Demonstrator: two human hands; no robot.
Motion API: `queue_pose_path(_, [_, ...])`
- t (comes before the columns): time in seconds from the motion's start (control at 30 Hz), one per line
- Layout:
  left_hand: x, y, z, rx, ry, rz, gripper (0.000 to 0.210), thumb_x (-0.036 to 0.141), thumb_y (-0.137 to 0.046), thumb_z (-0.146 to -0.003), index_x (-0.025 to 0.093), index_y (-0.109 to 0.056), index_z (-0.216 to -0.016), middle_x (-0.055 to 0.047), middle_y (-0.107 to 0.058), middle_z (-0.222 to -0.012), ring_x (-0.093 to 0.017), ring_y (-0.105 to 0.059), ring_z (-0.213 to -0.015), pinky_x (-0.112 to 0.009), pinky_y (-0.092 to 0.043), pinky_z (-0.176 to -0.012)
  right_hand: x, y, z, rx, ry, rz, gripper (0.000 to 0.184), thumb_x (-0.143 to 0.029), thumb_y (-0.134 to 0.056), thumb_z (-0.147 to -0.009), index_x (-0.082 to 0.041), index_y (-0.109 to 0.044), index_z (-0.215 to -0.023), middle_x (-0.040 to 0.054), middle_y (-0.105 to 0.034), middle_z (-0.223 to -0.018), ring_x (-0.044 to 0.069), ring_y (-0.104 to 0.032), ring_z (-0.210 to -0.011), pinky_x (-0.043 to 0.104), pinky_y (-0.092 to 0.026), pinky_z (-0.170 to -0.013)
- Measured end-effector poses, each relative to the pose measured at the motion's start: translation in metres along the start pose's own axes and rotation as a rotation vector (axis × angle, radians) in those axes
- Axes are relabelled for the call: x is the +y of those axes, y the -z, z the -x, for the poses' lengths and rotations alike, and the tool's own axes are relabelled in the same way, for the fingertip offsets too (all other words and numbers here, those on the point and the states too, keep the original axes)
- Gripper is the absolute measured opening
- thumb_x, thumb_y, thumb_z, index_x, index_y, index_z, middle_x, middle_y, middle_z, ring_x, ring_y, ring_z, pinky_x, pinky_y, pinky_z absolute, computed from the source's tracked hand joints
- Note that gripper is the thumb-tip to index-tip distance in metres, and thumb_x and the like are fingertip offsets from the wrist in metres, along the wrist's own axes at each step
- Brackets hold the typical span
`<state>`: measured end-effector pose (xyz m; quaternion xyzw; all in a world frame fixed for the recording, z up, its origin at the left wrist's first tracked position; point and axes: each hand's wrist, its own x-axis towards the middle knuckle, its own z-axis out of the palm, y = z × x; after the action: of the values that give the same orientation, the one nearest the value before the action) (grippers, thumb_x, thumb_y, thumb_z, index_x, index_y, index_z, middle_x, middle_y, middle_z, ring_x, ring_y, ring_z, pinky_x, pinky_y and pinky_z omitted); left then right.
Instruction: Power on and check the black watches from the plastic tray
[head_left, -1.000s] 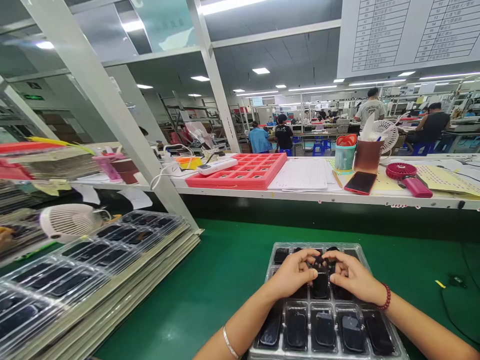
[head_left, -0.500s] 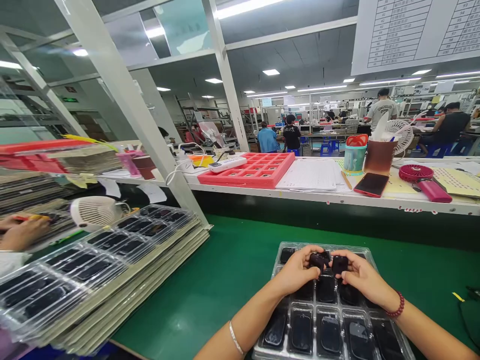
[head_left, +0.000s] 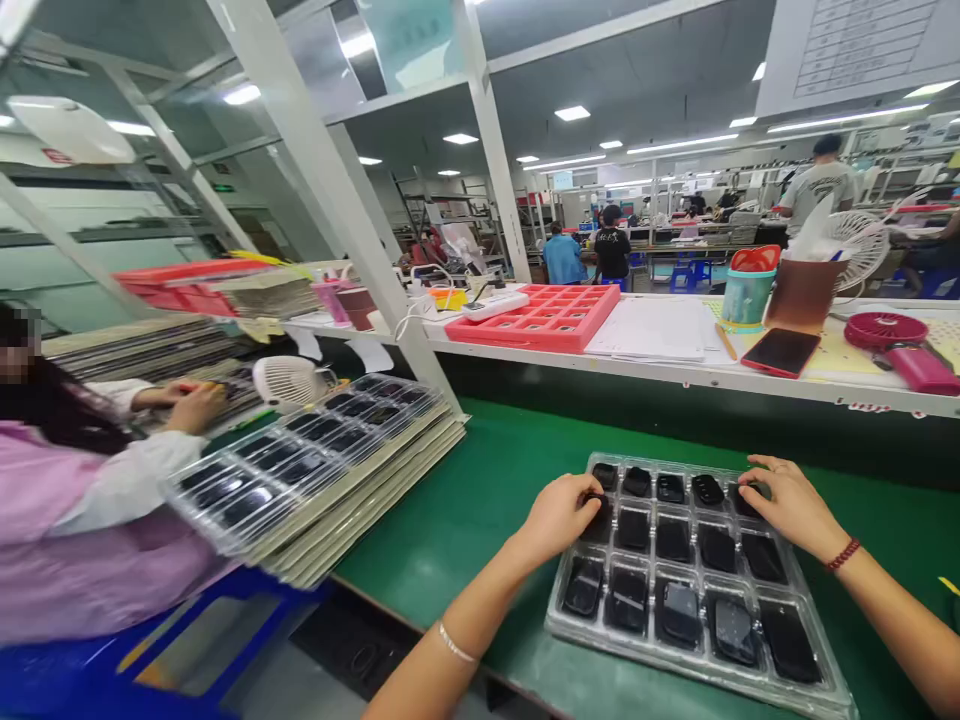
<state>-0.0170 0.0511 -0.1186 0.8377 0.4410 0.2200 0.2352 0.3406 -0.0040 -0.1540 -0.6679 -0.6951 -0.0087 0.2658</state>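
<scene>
A clear plastic tray (head_left: pixel 675 640) on the green worktop holds rows of small black rounded-rectangle pieces with glossy faces, one per pocket. My left hand (head_left: pixel 564 515) is at the tray's left edge, thumb and fingers closed round a black piece (head_left: pixel 598 522) in the middle row. Over the far right pocket, my right hand (head_left: pixel 796 510) has its thumb and forefinger on another black piece (head_left: pixel 752 492), partly hidden by the fingers. A glossy black piece (head_left: pixel 735 628) lies in the near row, among several others.
Left stands a stack of grey trays (head_left: pixel 390 475) topped by a clear tray of black pieces (head_left: pixel 322 430). A co-worker in pink (head_left: pixel 97 520) sits beyond it. The shelf ahead carries a red compartment tray (head_left: pixel 540 315), papers (head_left: pixel 652 330), a phone (head_left: pixel 781 352) and a pink fan (head_left: pixel 885 330).
My hands have moved apart from the tray's middle, each carrying a black piece, the left to the left side, the right to the far right corner. The view has swung left.
</scene>
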Motion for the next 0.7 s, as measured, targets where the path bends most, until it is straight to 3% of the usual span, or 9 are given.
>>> queue_pose_path(0.13, [0.007,-0.001,0.005,0.054,-0.075,-0.193,0.021,0.019,-0.051,-0.077,0.022,-0.061,-0.095,-0.006,-0.057,-0.108,-0.022,-0.050,-0.101,-0.034,-0.042,-0.083,-0.036,-0.004,0.001,-0.014,0.116,0.038,0.020,-0.037,-0.051,-0.080,-0.023,-0.066,-0.082,0.0107,-0.056,-0.119,0.033,-0.045,-0.115,0.051,-0.039,-0.092])
queue_pose_path(0.2, [0.015,-0.006,0.000,-0.011,-0.167,-0.196,0.020,0.022,-0.056,-0.076,0.023,-0.061,-0.096,-0.007,-0.053,-0.121,-0.024,-0.045,-0.113,-0.038,-0.038,-0.093,-0.067,-0.004,0.003,-0.122,0.208,-0.014,0.021,-0.032,-0.049,-0.083,-0.024,-0.066,-0.074,0.0080,-0.056,-0.120,0.030,-0.043,-0.117,0.048,-0.037,-0.095])
queue_pose_path(0.27, [0.022,-0.012,-0.004,-0.103,-0.233,-0.179,0.020,0.027,-0.063,-0.072,0.021,-0.062,-0.091,-0.008,-0.047,-0.130,-0.027,-0.035,-0.124,-0.043,-0.031,-0.102,-0.095,-0.004,0.007,-0.220,0.275,-0.038,0.014,-0.030,-0.056,-0.079,-0.022,-0.067,-0.078,0.0091,-0.054,-0.125,0.032,-0.038,-0.122,0.050,-0.032,-0.099])
queue_pose_path(0.4, [0.034,-0.024,-0.006,-0.155,-0.246,-0.037,0.023,0.021,-0.070,-0.061,0.018,-0.058,-0.080,-0.010,-0.046,-0.133,-0.031,-0.028,-0.130,-0.047,-0.026,-0.105,-0.124,-0.008,0.015,-0.244,0.257,-0.202,0.011,-0.018,-0.063,-0.068,-0.018,-0.060,-0.078,0.0128,-0.052,-0.125,0.034,-0.033,-0.125,0.051,-0.028,-0.101])
queue_pose_path(0.47, [0.039,-0.029,-0.009,-0.146,-0.252,0.141,0.019,0.015,-0.065,-0.064,0.018,-0.055,-0.080,-0.009,-0.056,-0.121,-0.027,-0.042,-0.120,-0.042,-0.034,-0.099,-0.123,-0.009,0.016,-0.229,0.230,-0.442,0.013,-0.012,-0.059,-0.068,-0.020,-0.052,-0.075,0.0094,-0.059,-0.114,0.028,-0.045,-0.116,0.045,-0.037,-0.096])
queue_pose_path(0.57, [0.048,-0.039,-0.023,-0.151,-0.125,0.508,0.015,0.016,-0.054,-0.072,0.017,-0.052,-0.087,-0.005,-0.065,-0.089,-0.017,-0.061,-0.078,-0.032,-0.047,-0.072,-0.111,-0.011,0.012,-0.210,0.031,-0.845,0.012,-0.017,-0.054,-0.075,-0.022,-0.043,-0.077,0.0022,-0.064,-0.084,0.019,-0.062,-0.077,0.032,-0.050,-0.066])
queue_pose_path(0.63, [0.052,-0.046,-0.036,-0.183,0.013,0.754,0.018,0.019,-0.052,-0.074,0.016,-0.052,-0.092,-0.003,-0.065,-0.079,-0.011,-0.056,-0.055,-0.024,-0.044,-0.055,-0.100,-0.015,0.007,-0.201,-0.127,-1.016,0.014,-0.029,-0.055,-0.078,-0.022,-0.043,-0.080,-0.0008,-0.062,-0.072,0.014,-0.058,-0.055,0.024,-0.045,-0.048])
queue_pose_path(0.7, [0.052,-0.051,-0.046,-0.231,0.118,0.933,0.027,0.022,-0.055,-0.074,0.014,-0.053,-0.099,-0.005,-0.065,-0.082,-0.007,-0.053,-0.048,-0.019,-0.037,-0.046,-0.089,-0.020,0.002,-0.187,-0.218,-1.102,0.025,-0.040,-0.058,-0.078,-0.020,-0.047,-0.087,-0.0005,-0.062,-0.070,0.011,-0.053,-0.046,0.022,-0.040,-0.041])
